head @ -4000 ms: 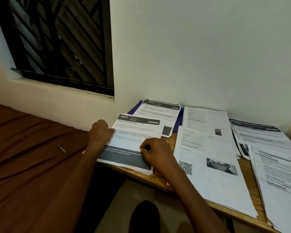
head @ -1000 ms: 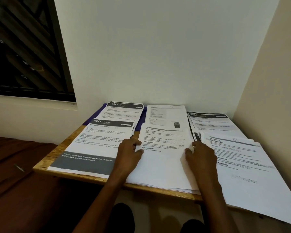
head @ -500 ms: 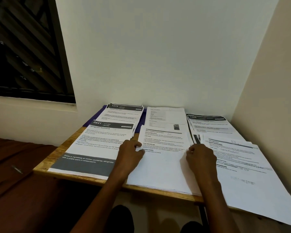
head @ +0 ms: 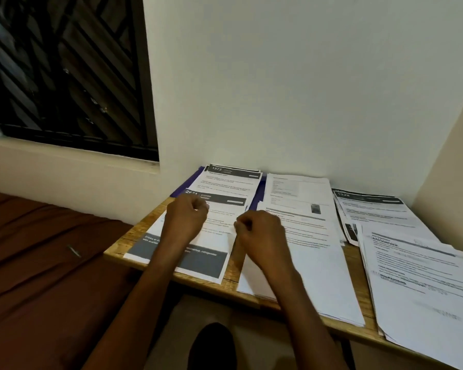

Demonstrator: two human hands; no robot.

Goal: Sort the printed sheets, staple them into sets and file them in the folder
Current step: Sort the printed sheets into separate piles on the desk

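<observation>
Both hands have shifted from the middle stack to the left stack. Our left hand (head: pixel 186 222) hovers over the 2641 stack (head: pixel 211 252) at the tabletop's (head: pixel 123 243) left edge, fingers curled, apparently holding nothing; our right hand (head: pixel 262 237) is likewise curled, though blur obscures any pinch. Sorted stacks span the tabletop. Stapling and filing remain. A purple folder (head: pixel 181 186) lies mostly hidden at the far-left corner; no stapler shows.

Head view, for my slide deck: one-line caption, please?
Left hand and right hand, fingers curled, over the sheet headed 2641 among paper stacks on a wooden table.
</observation>
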